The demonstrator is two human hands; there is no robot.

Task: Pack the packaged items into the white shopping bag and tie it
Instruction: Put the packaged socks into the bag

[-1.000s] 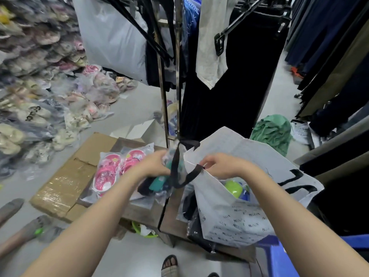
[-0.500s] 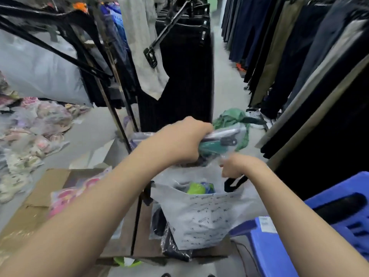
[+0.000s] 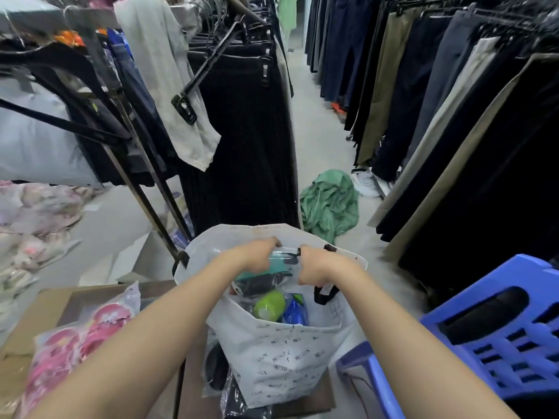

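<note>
In the lower centre of the frame, the white shopping bag (image 3: 281,352) is standing open on a brown counter (image 3: 302,403), its printed front panel facing the camera and its back panel rising behind the hands. The left hand (image 3: 257,257) is curled closed around the left end of a clear-wrapped packaged item (image 3: 279,261) with teal and black contents, and the right hand (image 3: 314,266) is gripping the package's right end with its fingers folded shut; between them the package is sitting across the mouth of the bag, partly inside it. A black bag handle (image 3: 325,294) is looping out just below the right hand, though whether that hand is also pinching it cannot be told. Lower inside the bag, a lime-green item (image 3: 269,305) and a blue item (image 3: 295,313) are lying side by side, just beneath the held package. At the lower left, a clear packet of pink sandals (image 3: 78,340) is resting on a flattened cardboard box (image 3: 36,316), apart from the bag. A dark wrapped package (image 3: 217,367) is lying against the bag's left side. A blue plastic stool (image 3: 499,331) is sitting at the lower right, near the bag. A green garment (image 3: 329,204) is lying crumpled on the floor beyond the bag, between racks of hanging trousers (image 3: 408,86) at the upper right and dark clothes (image 3: 242,131) at centre.
</note>
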